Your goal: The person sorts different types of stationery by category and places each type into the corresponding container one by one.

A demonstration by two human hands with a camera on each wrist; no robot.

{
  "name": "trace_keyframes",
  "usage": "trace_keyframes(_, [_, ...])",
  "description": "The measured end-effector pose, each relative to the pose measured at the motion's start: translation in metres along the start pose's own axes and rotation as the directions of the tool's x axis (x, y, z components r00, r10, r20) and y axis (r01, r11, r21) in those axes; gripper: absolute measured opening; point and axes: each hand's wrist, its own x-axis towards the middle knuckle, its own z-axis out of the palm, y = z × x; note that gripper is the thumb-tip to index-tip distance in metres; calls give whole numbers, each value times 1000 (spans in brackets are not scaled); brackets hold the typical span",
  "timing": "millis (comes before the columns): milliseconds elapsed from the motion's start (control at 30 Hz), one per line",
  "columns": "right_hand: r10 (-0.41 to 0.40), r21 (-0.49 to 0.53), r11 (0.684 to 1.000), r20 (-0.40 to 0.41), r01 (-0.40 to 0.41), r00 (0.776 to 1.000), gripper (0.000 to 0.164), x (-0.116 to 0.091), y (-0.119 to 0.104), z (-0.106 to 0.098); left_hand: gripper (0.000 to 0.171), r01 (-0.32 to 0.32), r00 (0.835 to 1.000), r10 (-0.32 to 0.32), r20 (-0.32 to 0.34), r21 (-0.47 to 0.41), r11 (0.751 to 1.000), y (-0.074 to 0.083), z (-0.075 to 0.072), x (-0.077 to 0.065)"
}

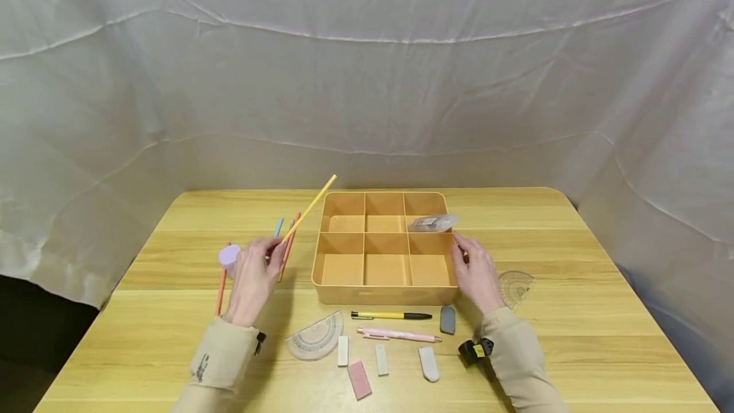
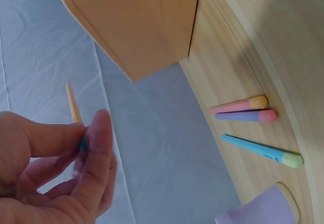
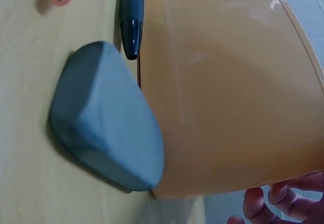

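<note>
In the head view my left hand (image 1: 254, 279) pinches a yellow pencil (image 1: 309, 209) between thumb and fingers, raised and tilted left of the orange compartment box (image 1: 384, 295). The left wrist view shows a teal patch on this pencil (image 2: 73, 105) at the fingertips; its lower part is hidden by my hand. My right hand (image 1: 477, 275) grips the box's right side at the rim; its curled fingers (image 3: 253, 204) show beside the wall in the right wrist view. A clear plastic packet (image 1: 434, 223) lies over the back right compartment.
Left of the box lie a blue pencil (image 2: 260, 149), pink (image 2: 233, 105) and purple (image 2: 243, 116) ones, and a lilac cup-like object (image 1: 230, 257). In front are a protractor (image 1: 315, 338), yellow pen (image 1: 387, 315), pink pen (image 1: 401, 335), grey eraser (image 1: 448, 320) and several other erasers. Another protractor (image 1: 514, 288) lies right.
</note>
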Motion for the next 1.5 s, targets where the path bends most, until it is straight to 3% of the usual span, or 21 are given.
trace_keyframes(300, [9,6,1000,11,-9,1000,37,0,-1,-1,14,-27,995,21,-98,-59,998,6,4,4])
trace_keyframes(700, [4,5,1000,5,-4,1000,36,-2,2,2,13,-104,987,99,-125,-37,994,13,12,9])
trace_keyframes(1500, [-31,-12,999,-33,31,999,34,-5,1,2,13,-78,996,75,-46,-61,995,24,33,19])
